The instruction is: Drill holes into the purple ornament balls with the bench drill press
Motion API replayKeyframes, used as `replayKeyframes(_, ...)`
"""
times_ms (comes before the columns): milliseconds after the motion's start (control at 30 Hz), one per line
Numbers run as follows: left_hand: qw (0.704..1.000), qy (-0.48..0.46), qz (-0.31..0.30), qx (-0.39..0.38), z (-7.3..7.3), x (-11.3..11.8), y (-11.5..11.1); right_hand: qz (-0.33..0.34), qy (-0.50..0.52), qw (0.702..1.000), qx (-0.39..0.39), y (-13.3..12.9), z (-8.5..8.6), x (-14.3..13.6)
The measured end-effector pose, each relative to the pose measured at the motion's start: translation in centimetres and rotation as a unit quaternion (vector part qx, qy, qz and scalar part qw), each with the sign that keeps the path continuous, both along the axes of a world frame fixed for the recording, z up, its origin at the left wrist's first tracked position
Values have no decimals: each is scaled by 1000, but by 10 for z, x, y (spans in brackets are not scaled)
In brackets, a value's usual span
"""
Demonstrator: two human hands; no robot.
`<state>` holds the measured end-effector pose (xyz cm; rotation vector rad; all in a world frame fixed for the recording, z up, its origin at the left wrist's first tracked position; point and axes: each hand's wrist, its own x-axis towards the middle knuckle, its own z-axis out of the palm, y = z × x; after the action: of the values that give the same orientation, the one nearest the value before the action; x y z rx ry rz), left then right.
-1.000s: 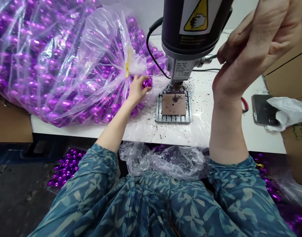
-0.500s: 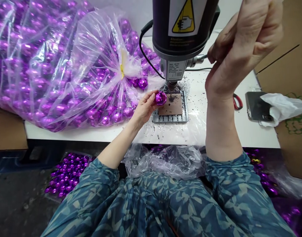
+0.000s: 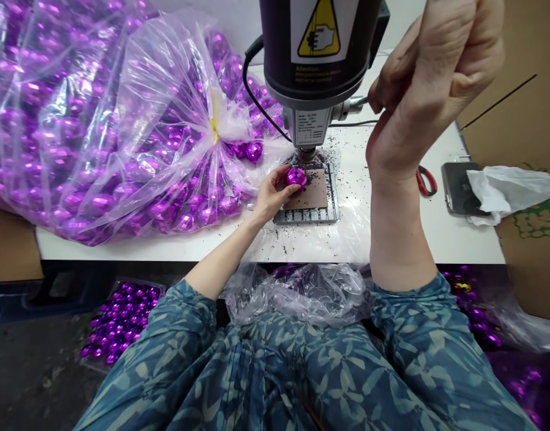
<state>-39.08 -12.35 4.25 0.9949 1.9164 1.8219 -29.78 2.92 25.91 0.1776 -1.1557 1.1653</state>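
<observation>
Between the thumb and fingers of my left hand (image 3: 275, 193) is a shiny purple faceted ball (image 3: 296, 178). It is over the brown board (image 3: 317, 194), which lies on the slotted metal base (image 3: 332, 209) of a drill press (image 3: 317, 72). The ball is just in front of and below the machine's chuck (image 3: 307, 154). My right hand (image 3: 437, 90) is raised at the right of the machine, its fingers closed round the feed lever (image 3: 360, 102); the lever's far end is hidden in the fist.
A tied clear bag (image 3: 99, 131) of purple balls fills the table's left. Red-handled scissors (image 3: 426, 181), a phone (image 3: 462, 188) and white tissue (image 3: 495, 191) lie at right. Dark shavings dot the white table (image 3: 356, 239). A tray (image 3: 122, 320) of balls sits low left.
My left hand has turned the ball and moved it slightly further over the board, toward the chuck. My right hand keeps its grip on the lever. The whole view has shifted a little.
</observation>
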Motion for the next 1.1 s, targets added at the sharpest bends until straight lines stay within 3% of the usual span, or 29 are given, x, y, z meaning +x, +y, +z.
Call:
replayKeyframes(167, 999, 49, -13, -4, -2, 4, 4, 37, 43, 998, 4, 1, -2, -1)
replayKeyframes(367, 991, 132, -29, -15, 5, 19, 1, 62, -25, 998, 12, 3, 0, 9)
replayKeyframes(600, 995, 99, 17, 28, -4, 24, 6, 58, -12, 998, 15, 2, -1, 9)
replayKeyframes(1100, 993, 103, -31, 46, -5, 25, 9, 14, 13, 1000, 8, -13, -15, 17)
